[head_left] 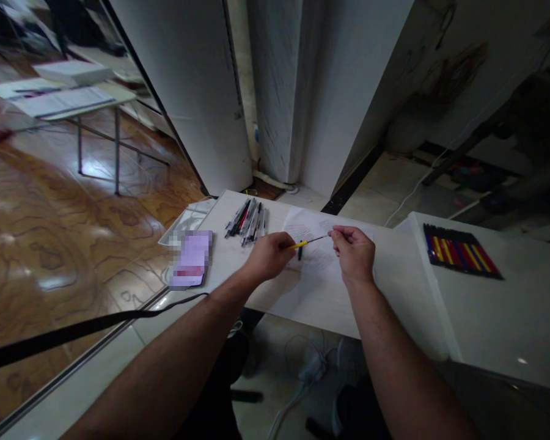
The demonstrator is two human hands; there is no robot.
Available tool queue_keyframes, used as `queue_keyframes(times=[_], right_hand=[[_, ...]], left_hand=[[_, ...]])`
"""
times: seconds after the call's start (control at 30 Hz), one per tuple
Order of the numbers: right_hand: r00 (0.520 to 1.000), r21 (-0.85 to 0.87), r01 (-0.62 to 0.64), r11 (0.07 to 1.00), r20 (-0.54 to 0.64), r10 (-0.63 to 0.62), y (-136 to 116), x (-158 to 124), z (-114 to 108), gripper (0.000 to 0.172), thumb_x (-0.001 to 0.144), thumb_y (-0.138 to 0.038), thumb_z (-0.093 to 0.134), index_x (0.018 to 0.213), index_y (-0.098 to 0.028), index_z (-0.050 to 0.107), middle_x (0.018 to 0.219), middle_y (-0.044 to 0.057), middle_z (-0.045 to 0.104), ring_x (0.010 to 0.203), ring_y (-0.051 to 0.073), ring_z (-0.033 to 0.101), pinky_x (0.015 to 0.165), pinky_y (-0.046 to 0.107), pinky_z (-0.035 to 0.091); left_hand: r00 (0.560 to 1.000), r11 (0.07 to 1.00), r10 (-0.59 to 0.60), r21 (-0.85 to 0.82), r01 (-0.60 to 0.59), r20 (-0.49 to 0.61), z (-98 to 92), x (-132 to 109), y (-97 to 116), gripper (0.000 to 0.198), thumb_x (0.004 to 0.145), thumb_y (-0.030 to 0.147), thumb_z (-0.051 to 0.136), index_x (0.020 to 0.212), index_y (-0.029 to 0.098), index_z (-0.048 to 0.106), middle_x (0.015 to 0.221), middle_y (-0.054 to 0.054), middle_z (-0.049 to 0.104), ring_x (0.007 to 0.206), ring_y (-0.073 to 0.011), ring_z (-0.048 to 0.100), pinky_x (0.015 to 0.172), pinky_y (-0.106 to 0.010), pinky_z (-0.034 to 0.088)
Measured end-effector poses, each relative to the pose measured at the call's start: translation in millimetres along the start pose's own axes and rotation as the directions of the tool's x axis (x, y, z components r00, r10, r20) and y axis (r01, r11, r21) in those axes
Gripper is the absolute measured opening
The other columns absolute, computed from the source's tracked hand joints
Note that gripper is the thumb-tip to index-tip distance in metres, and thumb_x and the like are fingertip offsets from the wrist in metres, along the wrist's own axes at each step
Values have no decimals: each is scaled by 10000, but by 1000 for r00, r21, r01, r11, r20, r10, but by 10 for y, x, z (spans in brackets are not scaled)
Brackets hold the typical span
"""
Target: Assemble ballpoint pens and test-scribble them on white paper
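Note:
My left hand (271, 255) is closed around a yellow pen barrel (301, 244), which points right over the paper. A thin dark refill (318, 238) runs from the barrel's end to my right hand (355, 249), whose thumb and finger pinch its far tip. Whether the refill is partly inside the barrel is too small to tell. Just below the barrel, a short black pen part (300, 252) rests on the white paper (318, 266), which bears reddish scribbled strokes. A pile of clear, black and red pens (250, 221) lies left of the paper.
A phone (191, 260) with a blurred screen lies at the table's left edge. On the right-hand white surface (508, 318) is a pack of coloured pens (462, 250). A black strap (96, 324) crosses at lower left. Cables and a power strip (312, 370) lie on the floor below.

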State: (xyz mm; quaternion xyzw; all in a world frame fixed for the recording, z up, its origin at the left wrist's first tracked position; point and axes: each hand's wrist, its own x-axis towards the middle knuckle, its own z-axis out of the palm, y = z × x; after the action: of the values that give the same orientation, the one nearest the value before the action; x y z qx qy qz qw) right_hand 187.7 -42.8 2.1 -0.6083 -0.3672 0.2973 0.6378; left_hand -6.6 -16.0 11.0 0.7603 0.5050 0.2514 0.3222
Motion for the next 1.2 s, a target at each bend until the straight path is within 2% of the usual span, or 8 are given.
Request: queue_keyframes(times=[0.23, 0.47, 0.73, 1.2], right_hand=[[999, 10, -21, 1000, 44, 21, -19, -16, 10, 261, 667, -333, 750, 848, -148, 716, 648, 10, 662, 515, 98, 524, 476, 233, 411], [981, 87, -118, 989, 164, 102, -79, -54, 27, 455, 627, -326, 767, 1029, -130, 682, 817, 62, 720, 551, 101, 545, 464, 230, 405], [966, 8, -170, 985, 197, 165, -56, -55, 12, 325, 622, -358, 772, 856, -147, 694, 627, 11, 653, 507, 107, 527, 408, 210, 354], [960, 47, -157, 987, 242, 141, -71, -119, 70, 239, 616, -348, 771, 716, -155, 671, 617, 12, 657, 496, 96, 513, 442, 216, 369]], left_hand=[[1000, 1000, 18, 9, -18, 3, 3, 5, -25, 118, 749, 222, 627, 831, 172, 696, 771, -29, 698, 672, -134, 586, 591, -231, 400], [1000, 1000, 7, 5, -7, -8, -3, 1, -9, 111, 751, 225, 629, 826, 176, 694, 777, -26, 699, 677, -138, 595, 595, -238, 404], [1000, 1000, 4, 5, -4, -12, -1, -3, 5, 107, 754, 222, 625, 821, 173, 694, 757, -23, 688, 673, -138, 591, 592, -237, 402], [999, 1000, 31, -4, -31, -14, 17, -13, -3, 106, 755, 217, 632, 822, 177, 703, 765, -26, 699, 676, -138, 595, 610, -241, 415]])
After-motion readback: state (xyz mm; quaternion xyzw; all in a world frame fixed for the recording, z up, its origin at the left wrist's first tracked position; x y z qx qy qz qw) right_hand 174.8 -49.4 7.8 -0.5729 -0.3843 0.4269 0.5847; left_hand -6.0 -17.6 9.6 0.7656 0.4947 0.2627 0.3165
